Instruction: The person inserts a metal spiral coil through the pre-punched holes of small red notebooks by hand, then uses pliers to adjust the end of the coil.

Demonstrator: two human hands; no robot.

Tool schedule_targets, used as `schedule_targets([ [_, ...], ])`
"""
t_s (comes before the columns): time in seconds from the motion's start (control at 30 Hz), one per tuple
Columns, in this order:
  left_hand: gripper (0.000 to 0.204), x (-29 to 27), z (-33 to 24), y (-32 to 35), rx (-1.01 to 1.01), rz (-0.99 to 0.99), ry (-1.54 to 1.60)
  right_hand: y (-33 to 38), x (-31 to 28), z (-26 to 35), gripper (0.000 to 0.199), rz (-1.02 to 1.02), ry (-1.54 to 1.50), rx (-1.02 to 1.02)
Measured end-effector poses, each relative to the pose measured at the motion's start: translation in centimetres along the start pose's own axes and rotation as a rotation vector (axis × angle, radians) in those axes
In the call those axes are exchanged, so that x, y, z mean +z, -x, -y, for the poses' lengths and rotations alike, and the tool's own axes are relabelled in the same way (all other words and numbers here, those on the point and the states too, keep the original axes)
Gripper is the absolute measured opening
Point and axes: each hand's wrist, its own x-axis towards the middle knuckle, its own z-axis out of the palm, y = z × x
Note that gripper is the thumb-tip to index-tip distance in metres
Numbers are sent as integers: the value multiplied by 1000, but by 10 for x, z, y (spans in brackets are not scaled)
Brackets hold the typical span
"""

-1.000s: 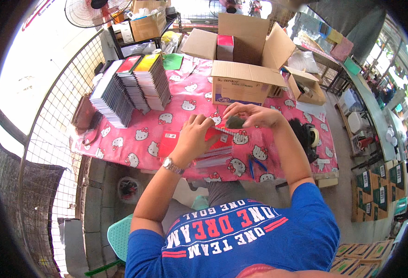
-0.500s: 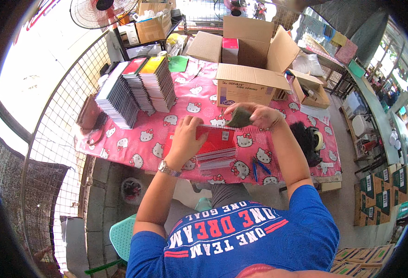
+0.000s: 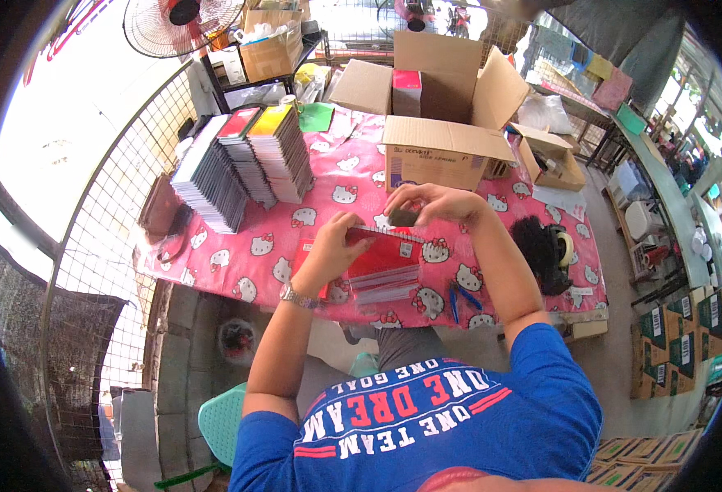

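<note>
Notebook (image 3: pixel 387 234), thin and spiral-bound, shows nearly edge-on between a person's two hands, its wire coil (image 3: pixel 375 230) a pale, toothed line along the edge. The left hand (image 3: pixel 335 246) is clamped on the left end — thumb and fingers together on it — while the fingers of the right hand (image 3: pixel 441 203) close around a dark green pad (image 3: pixel 402 218) at the coil. Whether the pad touches the wire cannot be told. Directly below the grip lies a low pile of notebooks (image 3: pixel 384 279), glossy red on top, white page edges layered toward the body. Blue-handled pliers (image 3: pixel 454 305) rest with handles spread, right of the pile. Beyond the right forearm sits a fuzzy black bundle (image 3: pixel 531 246) beside a roll of tape (image 3: pixel 564 248). Pink, slightly shiny cloth (image 3: pixel 242 258), printed with white figures, covers the table; a broad stretch of it runs left of the grip, up to three tall stacks of notebooks (image 3: pixel 250 168). A corrugated cardboard box (image 3: pixel 431 160), flaps spread, stands just past the right hand — bounding the far side. The table's near edge passes just below the red pile.
</note>
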Motion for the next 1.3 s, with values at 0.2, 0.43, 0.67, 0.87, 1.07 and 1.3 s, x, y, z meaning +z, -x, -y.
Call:
schedule_targets([
  [0.2,32,-3,5,-4,-29,53,25,-4,8,2,59,46,-24,-31],
  [0.43,32,-5,3,-7,-44,68,45,-9,5,3,58,-49,110,17],
  [0.67,23,0,-5,-8,-172,24,107,28,-17,-113,47,-585,305,432],
  [0.87,18,23,-8,5,-243,-212,377,116,80,-264,71,-876,1108,434],
  [1.07,19,31,-6,14,-234,-340,401,148,177,-243,69,-986,1126,710],
  [1.3,17,30,-8,23,-214,-341,315,76,155,-69,59,-1175,757,-12],
])
